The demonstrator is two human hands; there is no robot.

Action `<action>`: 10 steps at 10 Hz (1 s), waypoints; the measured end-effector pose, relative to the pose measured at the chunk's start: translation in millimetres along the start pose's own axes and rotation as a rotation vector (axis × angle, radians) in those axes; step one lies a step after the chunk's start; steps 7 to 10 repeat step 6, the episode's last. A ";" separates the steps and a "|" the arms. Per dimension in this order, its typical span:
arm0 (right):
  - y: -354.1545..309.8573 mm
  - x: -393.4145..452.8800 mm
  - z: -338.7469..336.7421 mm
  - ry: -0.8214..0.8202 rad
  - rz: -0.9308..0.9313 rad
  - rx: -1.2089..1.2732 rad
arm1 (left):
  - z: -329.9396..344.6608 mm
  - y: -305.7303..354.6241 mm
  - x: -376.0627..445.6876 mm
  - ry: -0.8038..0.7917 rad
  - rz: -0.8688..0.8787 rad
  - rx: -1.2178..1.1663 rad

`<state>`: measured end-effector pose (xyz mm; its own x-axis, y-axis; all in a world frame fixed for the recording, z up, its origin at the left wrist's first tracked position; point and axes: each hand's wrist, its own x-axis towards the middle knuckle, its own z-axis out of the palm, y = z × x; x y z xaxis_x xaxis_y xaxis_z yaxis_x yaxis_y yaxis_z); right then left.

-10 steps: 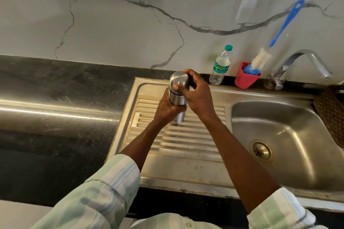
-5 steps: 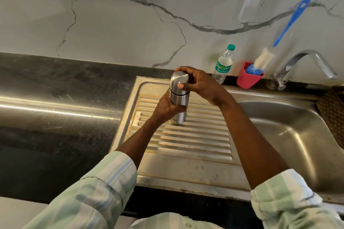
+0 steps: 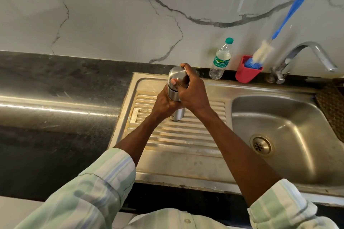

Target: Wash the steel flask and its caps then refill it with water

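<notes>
Steel flask (image 3: 176, 98) is standing upright over the ribbed drainboard (image 3: 178, 135) of the sink unit, base near the ribs; whether it is actually touching them is hard to tell from this angle. Rounded outer cap (image 3: 176, 76) is sitting on top of the flask.

Head view: left hand (image 3: 165, 102) is wrapping around the flask body from the left, fingers curled round the middle, gripping it. Right hand (image 3: 191, 91) is coming over from the right, fingers curled round the cap, thumb pressing on its near side, gripping it. Both forearms are reaching in from the bottom of the frame, sleeves (image 3: 104, 188) in pale green stripes pushed up.

Sink basin (image 3: 290, 121) is lying right of the drainboard, with the drain (image 3: 261, 144) at its floor. Tap (image 3: 307, 55) is arching over the basin's back edge. Plastic water bottle (image 3: 221, 59) with a green cap is standing on the back ledge, just beside a red cup (image 3: 245, 72). Blue-handled bottle brush (image 3: 279, 29) is leaning in the cup, bristle end down, handle tilting up to the right against the marble wall (image 3: 111, 15). Dark counter (image 3: 55, 98) is running left of the drainboard. Brown woven mat (image 3: 333, 106) is showing at the right edge, beside the basin.
</notes>
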<state>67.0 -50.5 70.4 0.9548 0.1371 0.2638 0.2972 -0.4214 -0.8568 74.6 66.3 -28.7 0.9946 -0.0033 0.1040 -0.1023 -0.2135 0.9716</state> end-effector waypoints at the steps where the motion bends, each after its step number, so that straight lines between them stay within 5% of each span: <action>1: -1.1 -7.4 5.4 0.028 0.012 0.051 | -1.6 5.6 -0.4 -0.041 0.020 0.015; 4: 12.1 -3.2 -9.3 -0.046 0.100 0.165 | -7.3 6.1 -5.9 -0.072 -0.080 0.071; 6: 52.3 -26.0 -19.8 0.115 0.272 0.157 | -2.9 -6.4 -26.0 0.002 -0.030 0.004; 10: 52.3 -26.0 -19.8 0.115 0.272 0.157 | -2.9 -6.4 -26.0 0.002 -0.030 0.004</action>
